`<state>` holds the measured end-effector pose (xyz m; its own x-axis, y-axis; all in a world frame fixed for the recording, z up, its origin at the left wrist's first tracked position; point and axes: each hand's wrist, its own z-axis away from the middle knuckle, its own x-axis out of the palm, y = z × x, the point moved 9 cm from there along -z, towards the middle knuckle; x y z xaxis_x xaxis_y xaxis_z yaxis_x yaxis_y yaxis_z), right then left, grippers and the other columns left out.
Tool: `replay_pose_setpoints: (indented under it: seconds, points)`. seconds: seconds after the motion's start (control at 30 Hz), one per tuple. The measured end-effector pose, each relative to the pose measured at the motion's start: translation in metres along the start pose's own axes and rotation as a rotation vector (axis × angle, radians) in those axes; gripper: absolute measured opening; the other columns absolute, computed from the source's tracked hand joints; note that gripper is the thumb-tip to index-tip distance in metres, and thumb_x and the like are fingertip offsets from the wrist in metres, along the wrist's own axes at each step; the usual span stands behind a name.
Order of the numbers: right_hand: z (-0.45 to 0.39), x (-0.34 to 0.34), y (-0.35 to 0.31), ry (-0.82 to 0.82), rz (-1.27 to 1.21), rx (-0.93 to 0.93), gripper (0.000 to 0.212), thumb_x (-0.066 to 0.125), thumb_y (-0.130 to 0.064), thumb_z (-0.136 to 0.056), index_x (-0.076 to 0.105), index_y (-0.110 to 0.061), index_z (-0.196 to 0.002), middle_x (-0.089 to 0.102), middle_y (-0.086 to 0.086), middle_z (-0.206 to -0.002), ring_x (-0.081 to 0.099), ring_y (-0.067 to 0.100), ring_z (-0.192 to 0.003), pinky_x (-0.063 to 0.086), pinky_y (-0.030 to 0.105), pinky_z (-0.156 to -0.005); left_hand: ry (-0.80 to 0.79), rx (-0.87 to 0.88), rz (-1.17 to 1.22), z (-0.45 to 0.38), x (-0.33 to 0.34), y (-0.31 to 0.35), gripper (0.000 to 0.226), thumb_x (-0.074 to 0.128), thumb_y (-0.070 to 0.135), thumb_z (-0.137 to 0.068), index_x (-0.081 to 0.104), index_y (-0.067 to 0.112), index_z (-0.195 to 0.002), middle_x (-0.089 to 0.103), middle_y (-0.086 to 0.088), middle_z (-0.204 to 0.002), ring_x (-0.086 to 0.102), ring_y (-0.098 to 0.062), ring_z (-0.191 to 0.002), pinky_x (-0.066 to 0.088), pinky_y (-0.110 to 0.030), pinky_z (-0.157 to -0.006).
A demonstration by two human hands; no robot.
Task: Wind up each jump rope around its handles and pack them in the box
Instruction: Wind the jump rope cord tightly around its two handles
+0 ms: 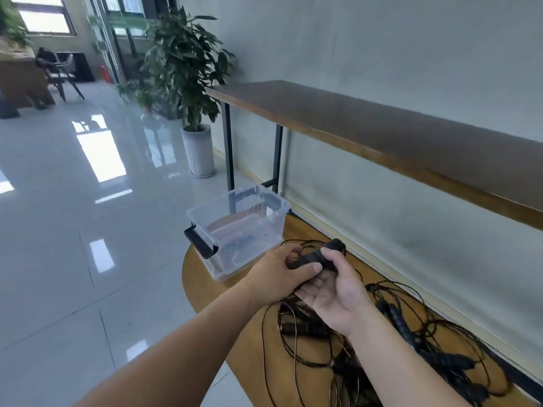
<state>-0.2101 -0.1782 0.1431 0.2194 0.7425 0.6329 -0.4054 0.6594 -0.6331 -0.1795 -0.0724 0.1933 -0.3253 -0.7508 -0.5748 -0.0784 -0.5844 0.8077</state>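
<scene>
Jump rope handles [318, 258] held together over the round wooden table [202, 277], gripped by both left hand [276, 274] and right hand [338, 292], beside clear box [238, 227]; loose ropes [411, 342] tangled nearby.

No legible text, label, brand, number or sign is found anywhere in the frame. A small dark mark is noted on the clear box [239, 227], centre frame, too small to be read.

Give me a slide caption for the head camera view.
Both hands grip black jump-rope handles beside an empty clear box.
</scene>
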Motion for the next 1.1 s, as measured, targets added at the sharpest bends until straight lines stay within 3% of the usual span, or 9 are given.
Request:
replay_pose_setpoints:
  seconds: [0.1, 0.2, 0.27, 0.43, 0.63, 0.83, 0.9, 1.0, 1.1]
  points:
    - [0.002, 0.015, -0.019, 0.008, -0.017, -0.071, 0.04, 0.068, -0.032, -0.083, 0.066, 0.001, -0.105, 0.073, 0.017, -0.098, 0.072, 0.025, -0.087, 0.051, 0.036, -0.088, -0.123, -0.06, 0.074, -0.01, -0.012, 0.006, 0.059, 0.061, 0.065, -0.084, 0.064, 0.014, -0.115, 0.068, -0.005, -0.106, 0.065, -0.019, -0.093, 0.053, -0.032, -0.084]
    - [0.001, 0.026, -0.037, 0.07, 0.094, -0.128, 0.042, 0.071, -0.04, -0.076, 0.066, -0.005, -0.099, 0.062, 0.006, -0.076, 0.056, 0.016, -0.063, 0.039, 0.03, -0.062, -0.176, -0.027, 0.042, -0.023, -0.029, 0.018, 0.066, 0.062, 0.068, -0.081, 0.066, 0.006, -0.105, 0.065, -0.007, -0.084, 0.06, -0.016, -0.071, 0.047, -0.024, -0.062]
    - [0.001, 0.036, -0.05, 0.086, 0.135, -0.148, 0.039, 0.072, -0.039, -0.076, 0.066, -0.006, -0.095, 0.054, 0.004, -0.07, 0.048, 0.015, -0.06, 0.034, 0.029, -0.055, -0.219, 0.005, 0.057, -0.032, -0.041, 0.028, 0.062, 0.065, 0.064, -0.082, 0.066, 0.005, -0.098, 0.063, -0.008, -0.079, 0.058, -0.015, -0.063, 0.044, -0.018, -0.053]
    - [0.007, 0.065, -0.086, 0.123, 0.234, -0.241, 0.022, 0.062, -0.024, -0.09, 0.061, -0.004, -0.101, 0.061, 0.009, -0.072, 0.054, 0.017, -0.056, 0.042, 0.026, -0.047, -0.264, 0.069, 0.028, -0.052, -0.072, 0.05, 0.057, 0.072, 0.06, -0.078, 0.064, 0.006, -0.094, 0.061, -0.008, -0.077, 0.055, -0.017, -0.058, 0.042, -0.02, -0.046]
    - [0.02, 0.085, -0.117, 0.244, 0.331, -0.353, 0.027, 0.057, -0.023, -0.093, 0.058, -0.002, -0.111, 0.066, 0.014, -0.081, 0.063, 0.021, -0.061, 0.05, 0.028, -0.051, -0.313, 0.183, -0.063, -0.063, -0.093, 0.083, 0.053, 0.066, 0.063, -0.082, 0.057, 0.011, -0.08, 0.052, -0.003, -0.059, 0.046, -0.014, -0.047, 0.033, -0.016, -0.04]
    - [0.023, 0.089, -0.131, 0.294, 0.292, -0.402, 0.024, 0.05, -0.02, -0.091, 0.056, -0.003, -0.106, 0.062, 0.013, -0.075, 0.061, 0.021, -0.057, 0.044, 0.03, -0.057, -0.396, 0.211, -0.017, -0.072, -0.093, 0.096, 0.055, 0.064, 0.065, -0.083, 0.061, 0.01, -0.083, 0.057, -0.001, -0.057, 0.05, -0.012, -0.045, 0.038, -0.019, -0.044]
    - [0.019, 0.088, -0.131, 0.281, 0.268, -0.408, 0.022, 0.048, -0.017, -0.093, 0.055, -0.002, -0.107, 0.064, 0.014, -0.075, 0.06, 0.021, -0.057, 0.045, 0.03, -0.058, -0.41, 0.242, -0.052, -0.075, -0.09, 0.097, 0.05, 0.069, 0.058, -0.082, 0.063, 0.009, -0.091, 0.059, -0.001, -0.066, 0.053, -0.012, -0.054, 0.041, -0.02, -0.049]
    - [0.007, 0.085, -0.134, 0.245, 0.226, -0.425, 0.023, 0.048, -0.012, -0.094, 0.054, -0.002, -0.113, 0.062, 0.019, -0.092, 0.061, 0.024, -0.064, 0.053, 0.031, -0.058, -0.414, 0.307, -0.147, -0.084, -0.085, 0.098, 0.046, 0.076, 0.044, -0.08, 0.063, 0.007, -0.105, 0.062, -0.004, -0.086, 0.057, -0.016, -0.075, 0.046, -0.024, -0.065]
    - [-0.01, 0.085, -0.139, 0.237, 0.274, -0.453, 0.017, 0.048, -0.008, -0.094, 0.057, -0.003, -0.107, 0.059, 0.017, -0.093, 0.061, 0.023, -0.07, 0.054, 0.032, -0.065, -0.364, 0.347, -0.321, -0.1, -0.085, 0.096, 0.047, 0.078, 0.036, -0.077, 0.058, 0.011, -0.112, 0.064, -0.004, -0.099, 0.061, -0.021, -0.09, 0.051, -0.032, -0.079]
